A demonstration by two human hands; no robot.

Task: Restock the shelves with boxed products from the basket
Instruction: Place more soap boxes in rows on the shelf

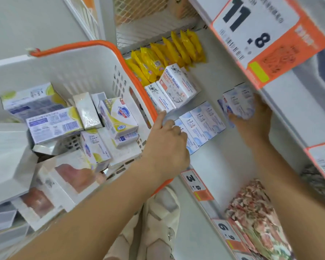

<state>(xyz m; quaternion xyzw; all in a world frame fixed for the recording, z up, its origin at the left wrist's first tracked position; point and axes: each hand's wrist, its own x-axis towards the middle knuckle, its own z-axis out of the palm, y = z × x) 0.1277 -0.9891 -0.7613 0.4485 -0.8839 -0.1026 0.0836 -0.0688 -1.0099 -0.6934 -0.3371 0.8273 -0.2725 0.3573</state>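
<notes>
On the shelf, mid-depth: right hand, fingers clamped on blue-white boxes under the upper shelf lip. Left hand, fingers curled, steadies the blue box row beside the basket. Risk, judged: cramped grip knocks the row over.
</notes>
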